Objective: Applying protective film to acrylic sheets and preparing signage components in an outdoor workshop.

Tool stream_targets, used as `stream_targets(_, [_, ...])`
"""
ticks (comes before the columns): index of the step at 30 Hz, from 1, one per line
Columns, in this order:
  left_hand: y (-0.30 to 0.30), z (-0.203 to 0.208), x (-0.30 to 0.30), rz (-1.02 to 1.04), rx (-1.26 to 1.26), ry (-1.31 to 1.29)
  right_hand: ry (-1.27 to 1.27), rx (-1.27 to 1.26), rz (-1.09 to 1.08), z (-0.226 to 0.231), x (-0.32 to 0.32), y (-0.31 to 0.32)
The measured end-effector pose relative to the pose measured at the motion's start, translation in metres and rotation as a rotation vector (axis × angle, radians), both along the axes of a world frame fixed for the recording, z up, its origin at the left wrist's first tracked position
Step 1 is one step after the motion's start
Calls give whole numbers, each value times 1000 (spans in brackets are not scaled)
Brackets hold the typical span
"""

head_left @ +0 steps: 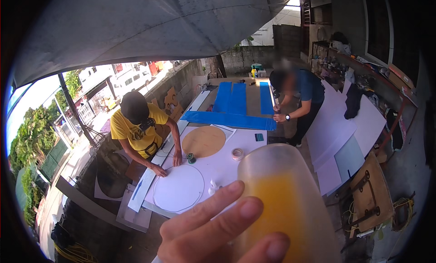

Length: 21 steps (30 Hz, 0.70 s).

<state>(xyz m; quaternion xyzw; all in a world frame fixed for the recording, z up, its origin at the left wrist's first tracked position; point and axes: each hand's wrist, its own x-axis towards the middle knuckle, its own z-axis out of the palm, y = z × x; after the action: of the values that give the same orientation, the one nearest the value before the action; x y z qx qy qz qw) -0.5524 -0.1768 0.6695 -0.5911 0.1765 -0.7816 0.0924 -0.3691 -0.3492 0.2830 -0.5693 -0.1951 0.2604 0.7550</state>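
Close in front of me, a translucent plastic cup [290, 195] with orange liquid inside leans with its rounded end pointing away. My left hand [209, 222] comes up from the lower edge, its fingers curled against the cup's left side. The cup's lower part runs out of the picture. My right hand is not seen. Beyond the cup, a person in a yellow shirt [134, 124] bends over a white round panel [179, 188] on the table, both hands at its far edge, where a thin cord or strip runs around it.
A second person in a blue shirt [311, 88] leans over blue strips [229, 120] at the table's far end. A tan disc [204, 141], a green spool [191, 158] and a tape roll [237, 154] lie on the table. White sheets [331, 127] lean at right, near a brown board [368, 197].
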Motion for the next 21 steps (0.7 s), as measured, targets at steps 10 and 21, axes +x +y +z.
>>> stream_targets(10, [-20, 18, -30, 136, -122, 396, -19, -16, 22, 12, -18, -15])
stream_targets(21, [-6, 14, -42, 53, -78, 319, -83, 1, -7, 7, -33, -6])
